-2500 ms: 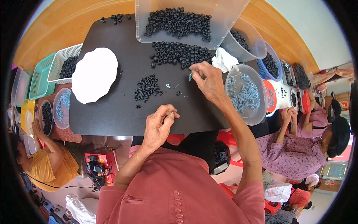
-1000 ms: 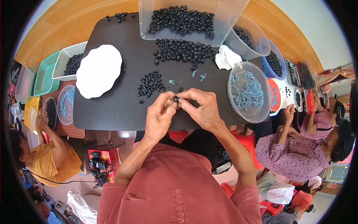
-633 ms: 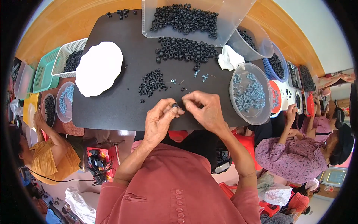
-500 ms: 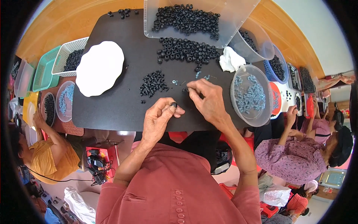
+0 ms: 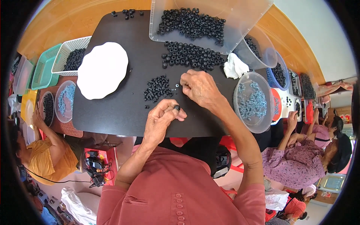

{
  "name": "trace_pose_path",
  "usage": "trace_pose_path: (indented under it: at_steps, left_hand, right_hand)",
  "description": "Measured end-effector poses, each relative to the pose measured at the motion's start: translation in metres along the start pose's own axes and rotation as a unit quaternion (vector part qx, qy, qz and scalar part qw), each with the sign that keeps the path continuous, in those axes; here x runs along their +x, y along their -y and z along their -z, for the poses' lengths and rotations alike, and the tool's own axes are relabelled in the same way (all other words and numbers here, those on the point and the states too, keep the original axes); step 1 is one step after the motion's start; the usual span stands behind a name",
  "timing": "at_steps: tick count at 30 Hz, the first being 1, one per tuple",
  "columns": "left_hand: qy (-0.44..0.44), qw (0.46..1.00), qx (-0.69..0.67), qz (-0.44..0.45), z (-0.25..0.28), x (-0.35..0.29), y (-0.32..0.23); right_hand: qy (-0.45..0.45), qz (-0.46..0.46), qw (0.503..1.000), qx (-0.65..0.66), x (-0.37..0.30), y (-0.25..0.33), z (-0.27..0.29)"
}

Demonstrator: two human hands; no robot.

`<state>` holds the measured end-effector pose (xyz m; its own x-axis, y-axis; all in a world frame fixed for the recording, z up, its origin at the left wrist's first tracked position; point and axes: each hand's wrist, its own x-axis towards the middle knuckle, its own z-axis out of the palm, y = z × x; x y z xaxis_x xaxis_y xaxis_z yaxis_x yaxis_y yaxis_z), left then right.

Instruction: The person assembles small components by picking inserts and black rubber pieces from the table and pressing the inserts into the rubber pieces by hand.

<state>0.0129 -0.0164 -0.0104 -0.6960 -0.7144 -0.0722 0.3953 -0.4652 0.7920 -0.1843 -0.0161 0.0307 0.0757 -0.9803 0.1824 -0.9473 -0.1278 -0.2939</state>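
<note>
A small black ring (image 5: pixel 176 108) is pinched between the thumb and fingertips of the left hand (image 5: pixel 162 122), held just above the near edge of the black board (image 5: pixel 112 108). The hand is closed around it; whether anything has been fitted into the ring cannot be told at this size. The right hand (image 5: pixel 200 88) is lowered onto the board just beyond, its fingers curled down among a few tiny loose pieces (image 5: pixel 177 85); whether one is already gripped is hidden by the fingers.

Just left of the right hand a small heap of black rings (image 5: pixel 157 87) is gathered, which is judged to be the finished lot. A much larger spread of black rings (image 5: pixel 191 56) lies farther back, touching the clear tray (image 5: pixel 247 26), in which still more are piled. By that measure only a small share is judged done and most is left.

A round tub of grey-blue small parts (image 5: pixel 252 102) stands at the right, a white cloth (image 5: pixel 235 66) near it, and a white plate (image 5: pixel 102 70) lies at the left. Other people are seated at either side.
</note>
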Motion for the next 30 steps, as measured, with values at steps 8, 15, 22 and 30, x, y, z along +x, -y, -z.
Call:
trace_pose_path:
  at_steps: [8, 15, 22, 30]
  left_hand:
    - [-0.007, 1.000, 0.006, -0.009, 0.001, -0.001, 0.001]
    - [-0.009, 1.000, 0.003, -0.014, -0.002, 0.000, 0.000]
    - [-0.028, 0.999, 0.004, -0.037, -0.004, 0.000, 0.002]
    - [-0.039, 0.998, 0.014, -0.057, -0.006, 0.000, 0.006]
  right_hand:
    - [0.010, 0.056, 0.994, 0.096, -0.001, 0.016, 0.003]
    - [-0.016, 0.027, 0.998, 0.061, -0.001, 0.009, -0.001]
    - [-0.053, 0.004, 0.976, 0.209, -0.028, 0.033, 0.024]
    - [-0.095, 0.055, 0.984, 0.140, -0.042, 0.051, 0.024]
